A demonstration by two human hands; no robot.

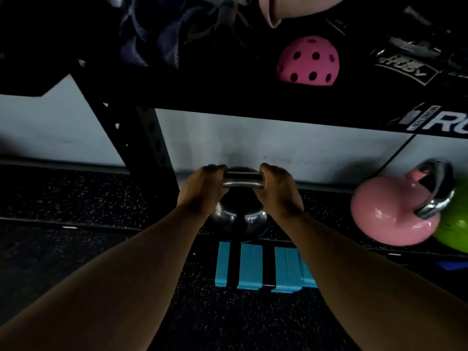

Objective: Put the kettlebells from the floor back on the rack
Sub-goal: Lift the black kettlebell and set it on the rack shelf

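Note:
A dark, shiny kettlebell with a steel handle sits at the middle of the view, low under the black rack. My left hand grips the left end of its handle and my right hand grips the right end. Both arms reach forward from the bottom corners. I cannot tell whether the kettlebell rests on the lowest rail or hangs just above it. To the right, a pink kettlebell with a chrome handle lies tilted, touching a green kettlebell at the frame's edge.
A pink perforated ball and dark cloth lie on the upper shelf. Blue blocks sit on the speckled black floor just below the dark kettlebell. A perforated rack upright stands to the left. A pale wall is behind.

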